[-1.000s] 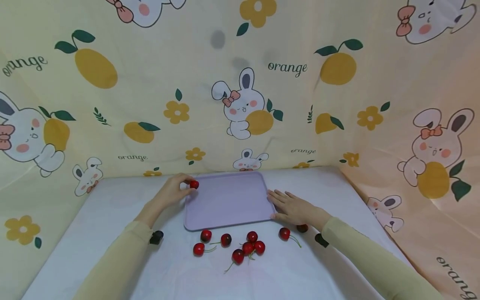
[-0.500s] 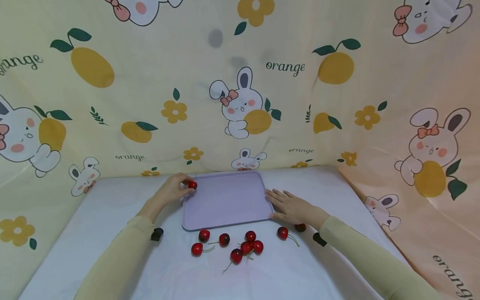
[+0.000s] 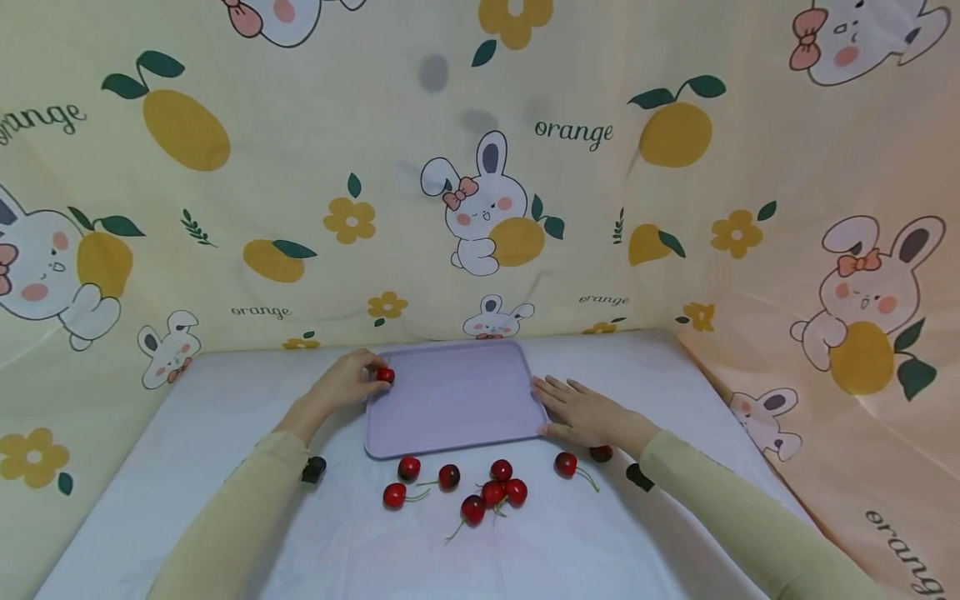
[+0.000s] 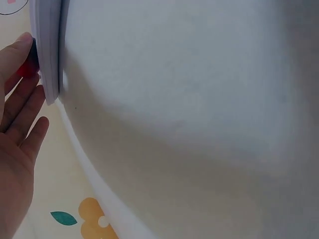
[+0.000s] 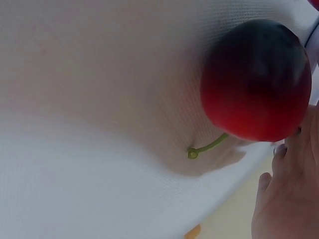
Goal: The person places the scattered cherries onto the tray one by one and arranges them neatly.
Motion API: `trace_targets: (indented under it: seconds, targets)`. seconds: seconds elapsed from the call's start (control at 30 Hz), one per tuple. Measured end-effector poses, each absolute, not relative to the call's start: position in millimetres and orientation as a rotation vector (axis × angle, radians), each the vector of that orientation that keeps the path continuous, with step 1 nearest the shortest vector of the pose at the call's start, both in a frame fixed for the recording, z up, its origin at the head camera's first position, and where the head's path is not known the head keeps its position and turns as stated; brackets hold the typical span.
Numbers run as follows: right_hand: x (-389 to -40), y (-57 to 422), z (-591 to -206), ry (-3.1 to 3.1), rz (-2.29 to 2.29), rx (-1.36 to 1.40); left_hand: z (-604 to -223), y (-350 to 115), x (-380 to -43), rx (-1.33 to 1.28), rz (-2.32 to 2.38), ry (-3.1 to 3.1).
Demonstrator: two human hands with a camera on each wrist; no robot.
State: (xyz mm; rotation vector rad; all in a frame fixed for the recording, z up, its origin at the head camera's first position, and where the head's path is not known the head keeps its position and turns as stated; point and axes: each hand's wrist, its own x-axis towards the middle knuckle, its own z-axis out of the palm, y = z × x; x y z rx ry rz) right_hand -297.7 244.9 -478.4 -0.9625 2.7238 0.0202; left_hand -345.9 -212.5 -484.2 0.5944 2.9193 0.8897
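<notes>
A small red cherry (image 3: 386, 375) is pinched between the thumb and fingers of my left hand (image 3: 347, 385), low over the back left part of a flat lilac tray (image 3: 457, 408). In the left wrist view the dark red cherry (image 4: 30, 65) shows between thumb and fingers, right beside the tray's rim (image 4: 49, 55). My right hand (image 3: 588, 415) lies with straight fingers against the tray's right edge and holds nothing. Close to that hand, a dark red cherry with a green stem (image 5: 256, 84) fills much of the right wrist view.
In front of the tray, several cherries (image 3: 493, 493) lie on the white cloth, some with stems. A stemmed cherry (image 3: 567, 465) and a partly hidden one (image 3: 601, 453) sit near the right wrist. A printed curtain (image 3: 420, 200) rises behind the table.
My left hand has lowered the cherry slightly towards the tray. The right hand keeps its place at the tray's edge, and the loose cherries have stayed put.
</notes>
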Motion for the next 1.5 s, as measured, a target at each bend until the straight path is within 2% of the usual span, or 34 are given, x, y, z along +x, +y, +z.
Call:
trace_targets:
  seconds: [0.37, 1.5]
  targets:
    - [-300.5, 245.8, -482.5, 2.720, 0.035, -0.949, -485.3, -211.0, -343.8, 0.526, 0.874, 2.901]
    - [-298.8, 245.0, -479.8, 2.736, -0.007, -0.974, -487.9, -213.2, -337.4, 0.535, 0.956, 2.910]
